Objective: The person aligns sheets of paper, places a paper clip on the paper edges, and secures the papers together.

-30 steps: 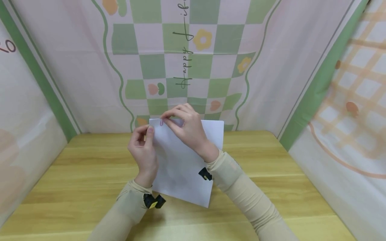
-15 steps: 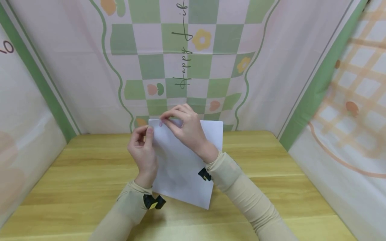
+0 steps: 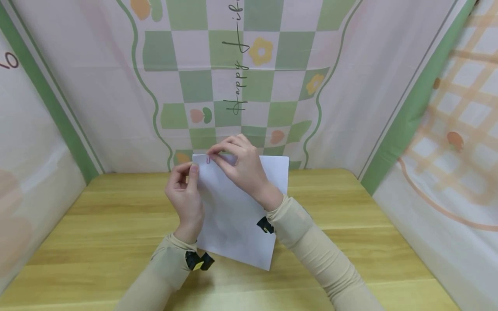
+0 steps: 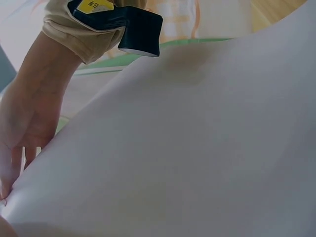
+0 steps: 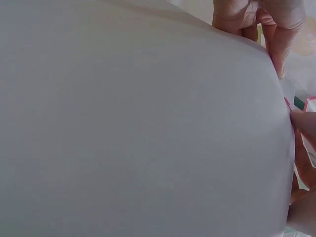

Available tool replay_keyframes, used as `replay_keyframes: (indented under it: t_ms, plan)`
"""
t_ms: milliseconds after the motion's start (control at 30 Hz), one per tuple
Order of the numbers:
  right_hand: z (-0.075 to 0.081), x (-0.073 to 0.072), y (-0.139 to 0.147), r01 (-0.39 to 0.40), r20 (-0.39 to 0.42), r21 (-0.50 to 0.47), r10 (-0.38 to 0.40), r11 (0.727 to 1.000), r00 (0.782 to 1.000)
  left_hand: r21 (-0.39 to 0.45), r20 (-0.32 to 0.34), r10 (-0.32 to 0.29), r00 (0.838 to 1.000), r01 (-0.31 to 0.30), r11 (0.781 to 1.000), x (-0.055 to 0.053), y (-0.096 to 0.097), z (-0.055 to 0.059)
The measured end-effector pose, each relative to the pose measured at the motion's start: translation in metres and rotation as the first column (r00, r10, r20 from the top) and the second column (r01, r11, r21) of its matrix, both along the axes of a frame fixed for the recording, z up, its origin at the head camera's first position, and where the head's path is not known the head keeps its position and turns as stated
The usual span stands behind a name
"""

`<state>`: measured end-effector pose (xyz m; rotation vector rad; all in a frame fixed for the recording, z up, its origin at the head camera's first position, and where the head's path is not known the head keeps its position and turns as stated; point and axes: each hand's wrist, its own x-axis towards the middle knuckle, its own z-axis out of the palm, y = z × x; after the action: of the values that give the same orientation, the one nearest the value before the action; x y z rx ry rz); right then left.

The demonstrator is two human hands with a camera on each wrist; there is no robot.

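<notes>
A white sheet of paper (image 3: pixel 233 211) is held up over the table, tilted toward the head camera. My left hand (image 3: pixel 186 196) pinches its left edge just below the upper left corner, thumb in front. A small pink paper clip (image 3: pixel 208 160) sits at the top edge close to that corner. Thumb and index finger of my right hand (image 3: pixel 246 166) pinch the clip at this edge. In the right wrist view, a bit of the pink clip (image 5: pixel 287 102) shows beside the right fingertips, below the left hand (image 5: pixel 266 19). The paper fills most of both wrist views.
Beneath the hands lies a wood-grain table (image 3: pixel 116 224). A printed cloth (image 3: pixel 225 82) with green checks hangs behind it, and further cloths stand at both sides. Small black cameras (image 3: pixel 198 260) are strapped to both wrists, over beige sleeves (image 3: pixel 319 250).
</notes>
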<state>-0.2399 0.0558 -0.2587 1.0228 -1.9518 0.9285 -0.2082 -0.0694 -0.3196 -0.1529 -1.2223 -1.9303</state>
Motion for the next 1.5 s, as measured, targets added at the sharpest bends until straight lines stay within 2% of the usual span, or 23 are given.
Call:
replay_keyframes:
  t_ms: [300,467,633,800,1100,1300,1500]
  plan:
    - [0.002,-0.002,0.013,0.066,0.009,0.025,-0.067,0.997,0.998,-0.080,0.078,0.024,0.997,-0.018,0.997,0.001,-0.001,0.000]
    - [0.002,-0.002,0.022,0.111,-0.035,0.030,-0.110,0.993,0.993,-0.101,0.110,0.027,0.994,-0.016,0.995,0.000,-0.002,-0.001]
    - [-0.001,-0.004,0.033,0.163,-0.080,0.000,-0.162,0.987,0.983,-0.092,0.124,0.023,0.992,-0.012,0.996,-0.002,-0.004,0.000]
    - [-0.004,-0.008,0.045,0.205,-0.081,-0.045,-0.208,0.978,0.975,-0.062,0.127,0.018,0.992,-0.010,0.998,-0.003,-0.004,0.002]
    - [-0.008,-0.012,0.064,0.240,-0.011,-0.135,-0.243,0.961,0.970,-0.037,0.135,0.006,0.991,-0.001,0.999,-0.003,-0.006,0.003]
    - [-0.013,-0.012,0.072,0.299,0.060,-0.212,-0.293,0.930,0.954,-0.023,0.139,0.007,0.990,-0.004,1.000,-0.005,-0.006,0.003]
    - [-0.022,-0.011,0.076,0.316,0.176,-0.300,-0.273,0.900,0.946,-0.018,0.152,0.009,0.988,-0.006,1.000,-0.006,-0.006,0.002]
